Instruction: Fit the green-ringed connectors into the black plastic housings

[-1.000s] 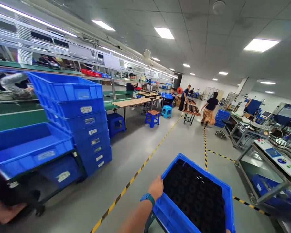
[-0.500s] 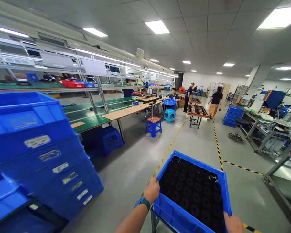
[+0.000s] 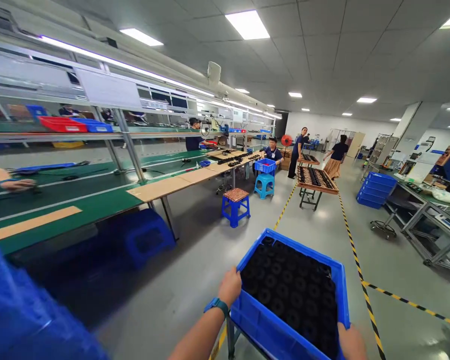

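Observation:
A blue plastic crate (image 3: 273,324) sits in front of me, filled with rows of black ring-shaped parts (image 3: 293,295). My left hand (image 3: 230,286) is closed round its left rim, and a blue-green watch (image 3: 216,305) is on that wrist. On the near right rim, my right hand (image 3: 350,342) grips the crate, partly cut off by the lower picture edge. Beneath the crate shows part of a dark metal frame (image 3: 231,334).
Left runs a green-topped bench (image 3: 108,197) with cardboard sheets; a co-worker's hand (image 3: 19,185) rests over it. Blurred blue crates (image 3: 30,310) stand near left. Ahead are stools (image 3: 235,207), a cart of parts (image 3: 317,180) and several people. Striped floor tape (image 3: 354,245) runs at right.
I have moved forward with the crate along the aisle. The stacked crates at left have slid mostly out of view, while the stools and parts cart appear closer.

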A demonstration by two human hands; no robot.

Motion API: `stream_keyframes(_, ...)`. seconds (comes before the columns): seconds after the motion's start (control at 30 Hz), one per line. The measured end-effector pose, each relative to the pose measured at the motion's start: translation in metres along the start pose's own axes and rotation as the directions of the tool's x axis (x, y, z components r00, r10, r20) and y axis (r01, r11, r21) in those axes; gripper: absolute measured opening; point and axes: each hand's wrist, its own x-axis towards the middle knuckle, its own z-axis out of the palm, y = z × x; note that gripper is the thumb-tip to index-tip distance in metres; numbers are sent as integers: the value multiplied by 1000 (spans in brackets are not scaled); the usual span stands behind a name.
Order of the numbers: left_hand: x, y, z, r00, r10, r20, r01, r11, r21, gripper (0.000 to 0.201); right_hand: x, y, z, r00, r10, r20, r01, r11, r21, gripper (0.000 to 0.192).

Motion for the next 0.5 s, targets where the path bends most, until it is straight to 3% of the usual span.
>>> stream_keyframes(0.13,136,19,-17,999,20,-26,-21,999,-25,33,74,-101,3,995,96,16,-97,995,34,32)
stream_keyframes(0.27,266,41,-26,998,50,-39,-51,999,-7,35,156,-187,11,995,97,-9,-97,994,59,29)
stream_keyframes(0.5,480,85,-38,999,14,-39,-13,999,32,39,341,-316,39,998,59,-10,-58,994,98,35)
